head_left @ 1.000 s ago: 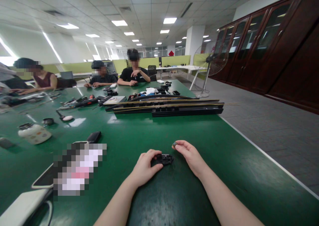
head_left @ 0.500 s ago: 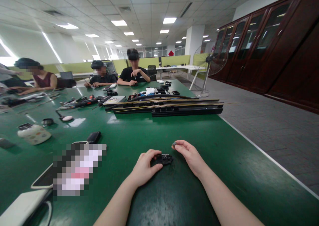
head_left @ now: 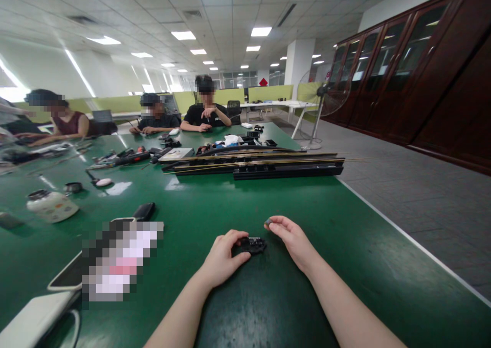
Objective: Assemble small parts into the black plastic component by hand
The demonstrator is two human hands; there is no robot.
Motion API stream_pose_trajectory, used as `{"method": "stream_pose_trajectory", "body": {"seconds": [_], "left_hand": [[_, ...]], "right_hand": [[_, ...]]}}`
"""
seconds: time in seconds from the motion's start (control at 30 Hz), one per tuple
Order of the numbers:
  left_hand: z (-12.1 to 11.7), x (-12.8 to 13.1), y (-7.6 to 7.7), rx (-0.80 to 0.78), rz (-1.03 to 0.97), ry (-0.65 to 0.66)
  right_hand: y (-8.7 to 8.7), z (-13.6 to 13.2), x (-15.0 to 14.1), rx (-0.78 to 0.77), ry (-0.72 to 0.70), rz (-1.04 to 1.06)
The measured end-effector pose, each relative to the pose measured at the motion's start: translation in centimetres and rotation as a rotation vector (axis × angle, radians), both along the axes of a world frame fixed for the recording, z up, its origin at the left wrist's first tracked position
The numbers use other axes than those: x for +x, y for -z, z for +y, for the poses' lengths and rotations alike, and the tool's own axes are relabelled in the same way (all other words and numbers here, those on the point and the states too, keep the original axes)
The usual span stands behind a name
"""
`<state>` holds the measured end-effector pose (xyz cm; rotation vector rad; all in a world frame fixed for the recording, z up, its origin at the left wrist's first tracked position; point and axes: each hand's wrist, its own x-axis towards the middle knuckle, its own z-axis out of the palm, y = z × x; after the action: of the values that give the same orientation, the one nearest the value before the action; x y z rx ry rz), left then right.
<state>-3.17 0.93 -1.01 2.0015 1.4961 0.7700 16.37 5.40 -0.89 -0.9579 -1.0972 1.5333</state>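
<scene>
My left hand (head_left: pixel 224 256) rests on the green table with thumb and fingers closed around one end of a small black device (head_left: pixel 255 244), perhaps a circuit assembly. Fine parts show on its top, but its exact kind is too small to tell. Up and to the right of it, my right hand (head_left: pixel 289 235) pinches a small greyish piece (head_left: pixel 268 222) between thumb and forefinger. That piece is held apart from the black device, and most of it is hidden by the fingertips.
Long black rails with thin yellowish rods (head_left: pixel 268 166) lie across the table ahead. At left are a pixelated tablet-like screen (head_left: pixel 126 261), a black case (head_left: pixel 144 211), a patterned jar (head_left: pixel 52 206) and a white box (head_left: pixel 36 320). Several people sit at the far side.
Both hands stay in place. The small piece in my right fingertips looks slightly turned; little else differs.
</scene>
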Motion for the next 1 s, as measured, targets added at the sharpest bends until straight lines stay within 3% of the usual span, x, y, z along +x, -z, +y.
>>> {"method": "stream_pose_trajectory", "body": {"seconds": [1.0], "left_hand": [[-0.05, 0.03, -0.11, 0.007, 0.004, -0.005]], "right_hand": [[-0.09, -0.04, 0.04, 0.012, -0.017, -0.031]]}}
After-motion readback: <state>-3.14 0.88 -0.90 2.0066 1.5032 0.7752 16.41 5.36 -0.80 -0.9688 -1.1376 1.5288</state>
